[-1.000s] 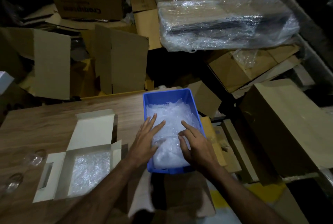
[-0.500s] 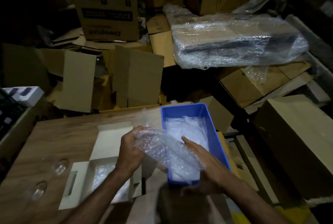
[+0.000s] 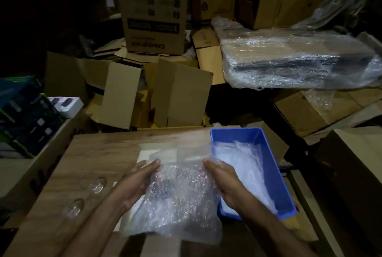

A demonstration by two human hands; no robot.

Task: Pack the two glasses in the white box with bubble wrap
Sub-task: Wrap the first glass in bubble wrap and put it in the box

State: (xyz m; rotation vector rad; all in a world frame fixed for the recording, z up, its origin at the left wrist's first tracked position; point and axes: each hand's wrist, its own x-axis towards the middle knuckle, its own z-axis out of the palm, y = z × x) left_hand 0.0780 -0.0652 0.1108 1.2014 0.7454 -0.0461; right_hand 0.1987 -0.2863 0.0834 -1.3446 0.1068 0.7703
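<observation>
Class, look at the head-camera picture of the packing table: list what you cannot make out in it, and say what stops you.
- White box: head view, mostly hidden behind the bubble wrap sheet held by the left hand and right hand.
- Two glasses: clear, dim and small; shape uncertain.
- Blue bin: contents beneath its bubble wrap hidden.
- Room's top left: too dark.

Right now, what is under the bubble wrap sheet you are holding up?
Under the clear bubble wrap sheet, held by left hand and right hand, only edges of the open white cardboard box show; its inside is covered. Both clear glasses lie outside, on the wooden table.
</observation>
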